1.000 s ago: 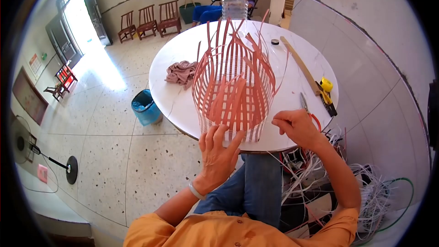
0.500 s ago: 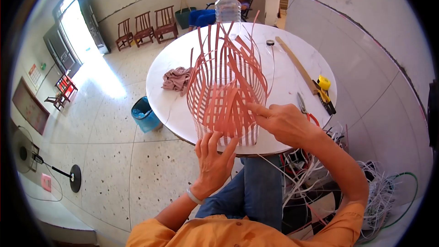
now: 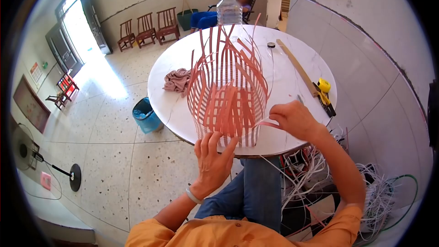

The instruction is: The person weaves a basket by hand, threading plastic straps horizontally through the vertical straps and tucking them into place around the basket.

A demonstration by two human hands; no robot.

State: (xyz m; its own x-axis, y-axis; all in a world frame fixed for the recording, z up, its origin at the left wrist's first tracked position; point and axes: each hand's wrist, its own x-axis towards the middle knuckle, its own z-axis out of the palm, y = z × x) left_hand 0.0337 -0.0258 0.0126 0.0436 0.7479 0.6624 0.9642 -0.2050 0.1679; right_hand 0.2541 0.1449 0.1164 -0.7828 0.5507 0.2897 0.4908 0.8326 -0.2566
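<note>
Woven basket (image 3: 228, 107): strip-drawing, I judge; right hand (image 3: 296, 120) pinching red strip (image 3: 271, 124), left hand (image 3: 212, 162) spread, near side; next calls for even tension.

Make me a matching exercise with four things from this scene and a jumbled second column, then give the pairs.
1. Left hand
2. Right hand
3. Cloth
4. Bin

A. Crumpled on the table
B. Fingers spread at the near side of the basket
C. On the floor, lined in blue
D. Pinching a strip

Pairs: 1-B; 2-D; 3-A; 4-C
</note>
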